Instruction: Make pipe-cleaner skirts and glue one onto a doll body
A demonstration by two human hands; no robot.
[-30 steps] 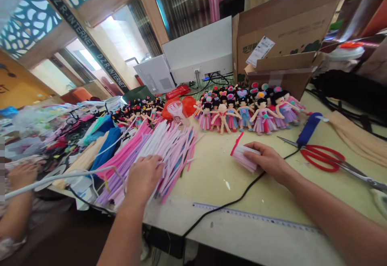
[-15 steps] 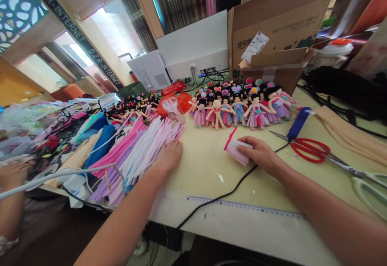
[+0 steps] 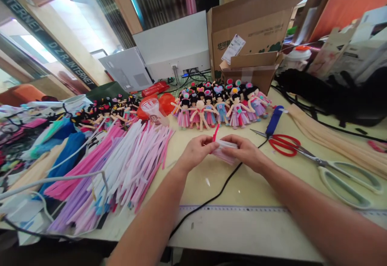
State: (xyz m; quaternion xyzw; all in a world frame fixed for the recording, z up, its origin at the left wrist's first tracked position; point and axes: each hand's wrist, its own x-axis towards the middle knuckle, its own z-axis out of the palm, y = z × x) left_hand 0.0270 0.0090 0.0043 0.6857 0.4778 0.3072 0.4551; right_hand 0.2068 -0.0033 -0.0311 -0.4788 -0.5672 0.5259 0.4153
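A small pleated piece of pale pink and white strips (image 3: 226, 153) with a red-pink strip along its edge is held between both hands over the table. My left hand (image 3: 199, 149) pinches its left end, at the red-pink strip. The right end is gripped by the thumb and fingers of my right hand (image 3: 245, 149). Just beyond the hands stand several small dolls (image 3: 222, 110) in pink, purple and blue skirts. A bare beige doll figure (image 3: 200, 116) is in front of them.
Bundles of fuzzy stems (image 3: 133, 157) cover the left side. Red scissors (image 3: 284, 144), white-handled scissors (image 3: 338, 169) and beige stems (image 3: 332, 135) lie right. A black cable (image 3: 211, 199) crosses a ruler (image 3: 248, 208). Behind are a cardboard box (image 3: 250, 32) and a monitor (image 3: 175, 40).
My left hand has left the stem bundles and moved right, onto the pleated piece. The view has shifted right, and the other person's hand at the far left is out of view.
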